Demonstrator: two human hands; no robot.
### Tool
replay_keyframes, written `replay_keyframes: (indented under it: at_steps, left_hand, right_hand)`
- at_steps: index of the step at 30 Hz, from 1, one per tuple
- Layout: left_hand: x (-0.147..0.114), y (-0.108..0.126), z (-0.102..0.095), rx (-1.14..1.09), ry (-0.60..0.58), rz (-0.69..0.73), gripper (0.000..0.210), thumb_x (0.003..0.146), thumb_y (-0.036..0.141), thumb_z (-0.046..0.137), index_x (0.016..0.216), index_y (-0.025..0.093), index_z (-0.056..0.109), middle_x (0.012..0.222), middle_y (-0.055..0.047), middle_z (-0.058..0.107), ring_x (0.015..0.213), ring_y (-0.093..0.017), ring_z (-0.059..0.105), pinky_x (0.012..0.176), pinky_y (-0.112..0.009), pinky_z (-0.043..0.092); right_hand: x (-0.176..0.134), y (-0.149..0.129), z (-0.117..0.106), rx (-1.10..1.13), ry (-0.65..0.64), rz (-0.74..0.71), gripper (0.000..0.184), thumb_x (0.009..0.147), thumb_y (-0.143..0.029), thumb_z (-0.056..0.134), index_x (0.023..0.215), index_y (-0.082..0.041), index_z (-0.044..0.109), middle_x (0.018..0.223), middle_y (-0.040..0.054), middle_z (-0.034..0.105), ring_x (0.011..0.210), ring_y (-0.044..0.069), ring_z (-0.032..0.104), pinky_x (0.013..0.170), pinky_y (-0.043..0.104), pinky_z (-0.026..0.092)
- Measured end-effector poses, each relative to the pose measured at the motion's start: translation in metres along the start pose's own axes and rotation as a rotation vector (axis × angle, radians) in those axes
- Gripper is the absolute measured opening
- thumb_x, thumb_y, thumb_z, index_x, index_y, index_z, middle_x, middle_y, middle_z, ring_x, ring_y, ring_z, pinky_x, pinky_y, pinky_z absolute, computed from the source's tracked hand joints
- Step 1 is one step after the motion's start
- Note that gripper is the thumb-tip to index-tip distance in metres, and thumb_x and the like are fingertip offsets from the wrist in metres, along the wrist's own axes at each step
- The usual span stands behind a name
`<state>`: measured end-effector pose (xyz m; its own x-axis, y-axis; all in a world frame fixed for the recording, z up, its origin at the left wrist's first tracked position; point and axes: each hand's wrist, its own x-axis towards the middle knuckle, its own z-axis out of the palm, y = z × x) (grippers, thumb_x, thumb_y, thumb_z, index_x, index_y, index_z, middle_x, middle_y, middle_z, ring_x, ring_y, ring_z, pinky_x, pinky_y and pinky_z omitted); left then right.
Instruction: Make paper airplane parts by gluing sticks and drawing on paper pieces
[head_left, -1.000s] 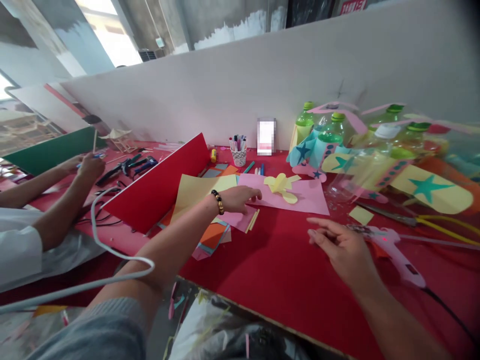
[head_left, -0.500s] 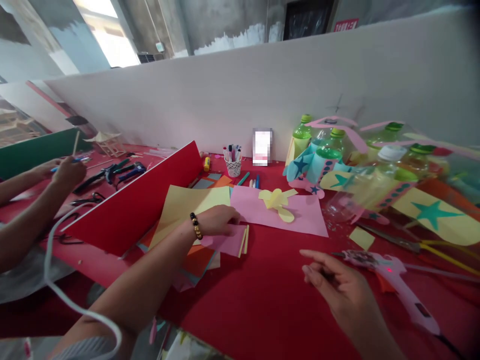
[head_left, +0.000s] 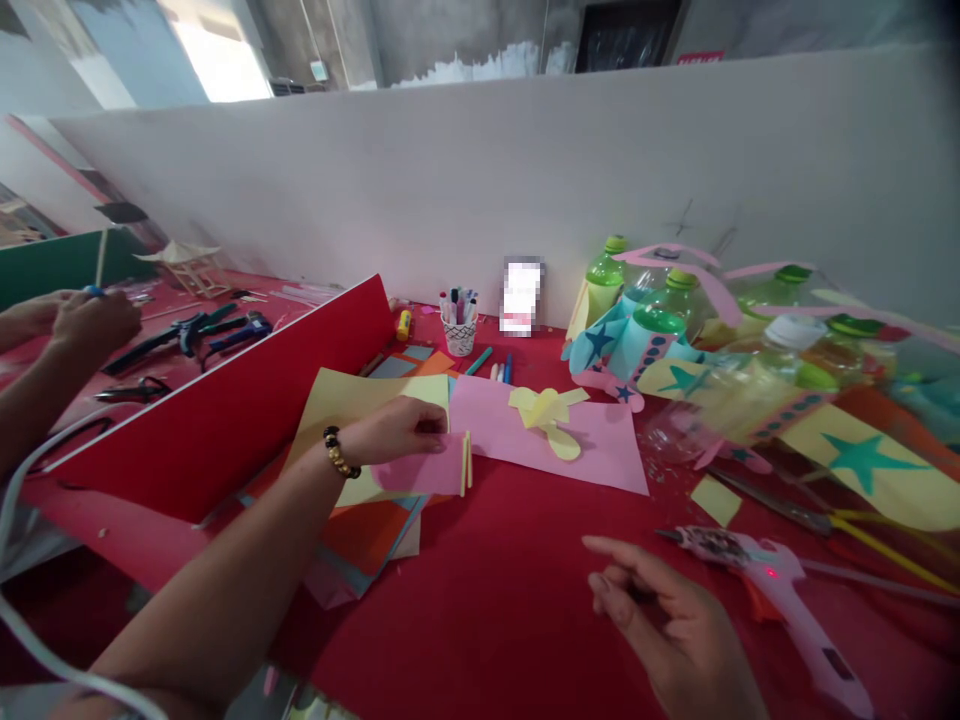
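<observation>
My left hand [head_left: 405, 432], with a beaded bracelet on its wrist, is closed on the top edge of a small pink sheet of paper [head_left: 424, 468]. Two thin pale-yellow strips [head_left: 467, 465] stand at that sheet's right edge. Beneath it lies a large yellow sheet [head_left: 375, 390]. To the right is a larger pink sheet [head_left: 607, 445] bearing a yellow paper cutout [head_left: 544, 410] with rounded lobes. My right hand [head_left: 660, 610] hovers over the red table with its fingers apart and nothing in them. The nearest thing to it is a hot glue gun [head_left: 780, 585], its red light on.
Plastic bottles decorated with paper [head_left: 675, 300] crowd the right back. Yellow-handled scissors [head_left: 825, 520] lie before them. A pen cup [head_left: 459, 325] and phone [head_left: 522, 295] stand by the wall. A red divider board [head_left: 240, 410] separates a co-worker's hands [head_left: 94, 325] on the left.
My left hand has drawn left with the small pink sheet, and the strips now stand more upright. My right hand has dipped slightly. The view has shifted a little.
</observation>
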<state>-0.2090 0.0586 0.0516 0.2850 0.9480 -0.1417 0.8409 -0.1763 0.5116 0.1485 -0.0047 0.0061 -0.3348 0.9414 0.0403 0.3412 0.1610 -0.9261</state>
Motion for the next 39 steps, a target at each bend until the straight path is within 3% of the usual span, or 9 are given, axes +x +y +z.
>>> replay_keyframes:
  at_steps: [3,8,14,20,25,29,33,36,39]
  left_hand:
    - [0.004,-0.009,0.004,-0.015,0.065,-0.037,0.021,0.078,0.035,0.058,0.087,0.018,0.066,0.072,0.001,0.062,0.064,-0.013,0.053,0.060,-0.021,0.038]
    - [0.011,-0.019,0.010,0.024,0.410,-0.065,0.020,0.080,0.031,0.057,0.089,0.018,0.069,0.087,-0.005,0.070,0.076,-0.017,0.063,0.070,-0.027,0.047]
    - [0.006,0.022,0.016,0.059,0.567,0.079,0.022,0.090,0.031,0.055,0.078,0.018,0.068,0.082,-0.006,0.069,0.079,-0.018,0.061,0.075,-0.030,0.046]
    - [-0.011,0.106,0.046,-0.064,0.360,0.486,0.018,0.094,0.030,0.057,0.091,0.018,0.070,0.091,-0.006,0.071,0.089,-0.018,0.061,0.083,-0.029,0.048]
    - [-0.011,0.143,0.083,-0.104,0.195,0.638,0.026,0.088,0.036,0.067,0.106,0.018,0.067,0.100,-0.006,0.071,0.092,-0.019,0.064,0.083,-0.028,0.048]
    - [-0.006,0.150,0.097,-0.133,0.179,0.589,0.029,0.085,0.035,0.070,0.108,0.018,0.065,0.098,-0.004,0.070,0.087,-0.017,0.064,0.078,-0.026,0.048]
    - [0.008,0.140,0.085,-0.163,0.267,0.556,0.019,0.090,0.033,0.065,0.102,0.019,0.066,0.092,-0.003,0.070,0.086,-0.015,0.063,0.077,-0.024,0.047]
    - [0.032,0.119,0.063,-0.159,0.456,0.352,0.010,0.087,0.026,0.065,0.093,0.018,0.066,0.087,-0.002,0.068,0.076,-0.013,0.060,0.072,-0.024,0.047]
    - [0.059,0.095,0.043,-0.090,0.534,0.129,0.012,0.083,0.025,0.067,0.091,0.017,0.062,0.086,-0.002,0.067,0.077,-0.014,0.059,0.072,-0.026,0.047]
  right_hand:
    - [0.001,0.002,-0.001,-0.025,-0.006,-0.011,0.033,0.087,-0.042,0.059,0.111,-0.021,0.070,0.073,0.0031,0.069,0.064,0.016,0.067,0.059,0.021,0.054]
    - [0.002,0.001,0.001,-0.039,0.064,-0.017,0.030,0.089,-0.039,0.056,0.110,-0.022,0.069,0.073,0.0021,0.068,0.069,0.015,0.066,0.066,0.021,0.053]
    - [0.008,-0.006,0.002,0.072,0.063,0.080,0.030,0.085,-0.034,0.056,0.109,-0.020,0.065,0.075,0.0007,0.062,0.069,0.014,0.058,0.064,0.022,0.048]
    - [0.013,-0.010,0.003,0.374,-0.009,0.189,0.030,0.079,-0.028,0.063,0.107,-0.018,0.064,0.072,-0.0012,0.059,0.066,0.013,0.052,0.065,0.025,0.043]
    - [0.009,-0.013,0.003,0.635,-0.048,0.269,0.028,0.077,-0.027,0.068,0.104,-0.021,0.064,0.076,-0.0008,0.064,0.062,0.011,0.050,0.059,0.023,0.041]
    - [0.009,-0.014,0.002,0.728,-0.042,0.275,0.028,0.076,-0.028,0.072,0.101,-0.021,0.064,0.081,0.0012,0.067,0.065,0.011,0.053,0.059,0.022,0.040]
    - [0.010,-0.013,0.004,0.698,-0.007,0.248,0.030,0.077,-0.024,0.068,0.106,-0.020,0.063,0.059,-0.0058,0.054,0.053,0.008,0.041,0.053,0.021,0.033]
    - [0.010,-0.011,0.005,0.674,-0.020,0.215,0.034,0.078,-0.022,0.067,0.111,-0.019,0.061,0.061,-0.0058,0.052,0.058,0.010,0.043,0.059,0.023,0.035]
    - [0.009,-0.011,0.004,0.653,-0.094,0.201,0.038,0.079,-0.023,0.067,0.116,-0.019,0.059,0.069,-0.0038,0.056,0.066,0.011,0.046,0.066,0.024,0.037]
